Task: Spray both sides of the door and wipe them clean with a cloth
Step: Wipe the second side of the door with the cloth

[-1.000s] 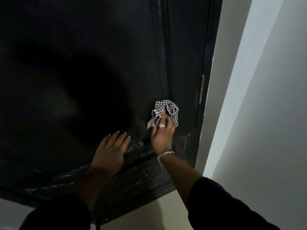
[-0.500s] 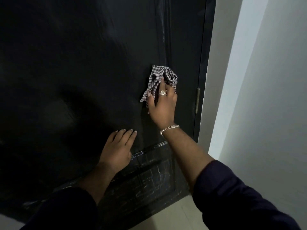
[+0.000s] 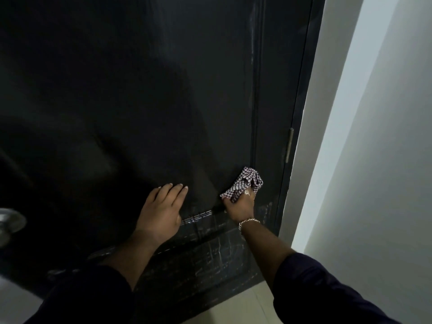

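Note:
A black door [image 3: 145,94] fills most of the view, its lower panel streaked with pale marks. My right hand [image 3: 239,205] holds a crumpled black-and-white checked cloth [image 3: 243,183] against the door's lower part near the hinge side, fingers curled round the cloth. My left hand [image 3: 162,208] lies flat on the door to the left of it, fingers straight and pointing up. No spray bottle is in view.
A metal hinge [image 3: 289,145] sits on the door's right edge beside the white wall [image 3: 374,160]. A round metal knob [image 3: 10,222] shows at the far left. Pale floor tiles [image 3: 240,307] run below the door.
My right hand has slid the cloth down the door from about mid-height to just above the lower panel. My left hand stays flat on the door.

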